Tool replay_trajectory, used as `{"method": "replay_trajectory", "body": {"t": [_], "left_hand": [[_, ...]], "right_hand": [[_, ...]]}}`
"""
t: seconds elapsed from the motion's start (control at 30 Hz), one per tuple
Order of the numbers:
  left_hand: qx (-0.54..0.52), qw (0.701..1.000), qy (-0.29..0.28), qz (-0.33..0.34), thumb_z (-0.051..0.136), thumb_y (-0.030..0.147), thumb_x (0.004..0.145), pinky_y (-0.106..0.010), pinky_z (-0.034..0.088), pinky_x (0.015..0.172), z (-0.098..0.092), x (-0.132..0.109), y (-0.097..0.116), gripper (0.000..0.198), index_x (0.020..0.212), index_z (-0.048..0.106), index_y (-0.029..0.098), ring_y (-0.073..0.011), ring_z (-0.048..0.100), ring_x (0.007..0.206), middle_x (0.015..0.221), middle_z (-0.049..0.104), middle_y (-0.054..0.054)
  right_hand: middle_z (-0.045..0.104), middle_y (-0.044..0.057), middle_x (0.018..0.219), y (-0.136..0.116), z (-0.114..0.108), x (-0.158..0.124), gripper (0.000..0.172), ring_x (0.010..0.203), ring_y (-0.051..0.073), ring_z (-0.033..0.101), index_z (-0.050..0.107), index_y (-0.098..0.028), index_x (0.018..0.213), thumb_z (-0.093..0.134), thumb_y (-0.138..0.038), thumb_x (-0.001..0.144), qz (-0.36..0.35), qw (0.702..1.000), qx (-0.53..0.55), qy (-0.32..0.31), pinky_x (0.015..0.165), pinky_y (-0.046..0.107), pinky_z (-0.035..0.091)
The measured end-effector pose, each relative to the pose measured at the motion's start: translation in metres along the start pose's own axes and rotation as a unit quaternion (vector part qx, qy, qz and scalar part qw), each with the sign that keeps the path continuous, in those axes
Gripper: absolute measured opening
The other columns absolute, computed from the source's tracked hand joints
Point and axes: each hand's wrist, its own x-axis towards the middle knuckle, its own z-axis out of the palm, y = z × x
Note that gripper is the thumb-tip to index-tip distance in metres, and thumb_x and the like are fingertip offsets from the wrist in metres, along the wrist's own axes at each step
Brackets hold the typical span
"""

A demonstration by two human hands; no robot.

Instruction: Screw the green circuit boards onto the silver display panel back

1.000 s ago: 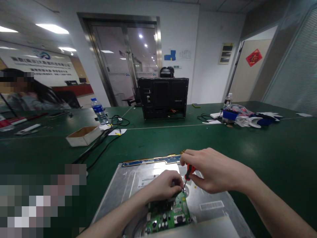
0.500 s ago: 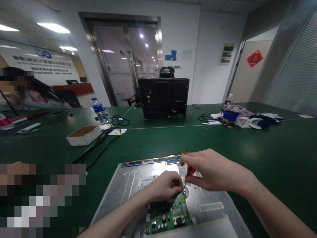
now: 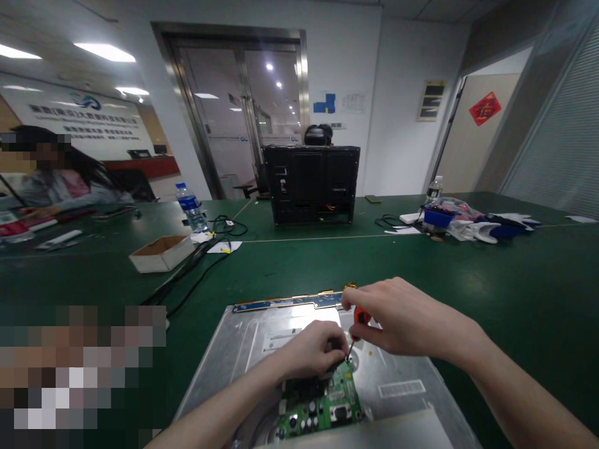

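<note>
A silver metal monitor back panel lies on the green table in front of me. A green circuit board sits on its near middle. My right hand is closed around a small red-handled screwdriver, its tip down at the board's top corner. My left hand is curled on the board's upper edge, fingers pinched beside the screwdriver tip. What those fingers hold is hidden.
A black computer case stands at the table's middle back. A cardboard box, black cables and a water bottle lie to the left. Gloves and a blue box are at the right. Another person sits far left.
The view has shifted slightly. Both hands stay at the board's top corner with the screwdriver in the same spot.
</note>
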Motion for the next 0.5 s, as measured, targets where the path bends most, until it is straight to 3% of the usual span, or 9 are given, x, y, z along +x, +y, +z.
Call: {"method": "replay_trajectory", "body": {"t": [0.23, 0.5], "left_hand": [[0.011, 1.000, 0.003, 0.005, 0.056, 0.008, 0.073, -0.021, 0.042, 0.070, -0.0006, -0.0008, 0.0015, 0.015, 0.082, 0.066, 0.015, -0.0143, 0.058, 0.074, 0.078, 0.065, 0.000], [0.018, 1.000, 0.006, 0.003, 0.057, 0.009, 0.072, -0.020, 0.038, 0.062, -0.0006, 0.0000, 0.0020, 0.012, 0.077, 0.066, 0.015, -0.0111, 0.052, 0.064, 0.070, 0.060, 0.003]], "right_hand": [[0.070, 0.002, 0.090, 0.0000, -0.0002, -0.0014, 0.013, 0.073, 0.018, 0.063, 0.059, -0.021, 0.100, 0.062, -0.025, 0.088, -0.024, 0.999, 0.030, 0.010, 0.056, 0.028, 0.030], [0.069, 0.002, 0.092, 0.0025, 0.0010, -0.0041, 0.023, 0.076, 0.019, 0.062, 0.056, -0.022, 0.107, 0.058, -0.018, 0.085, -0.035, 0.998, 0.052, 0.012, 0.059, 0.029, 0.031]]}}
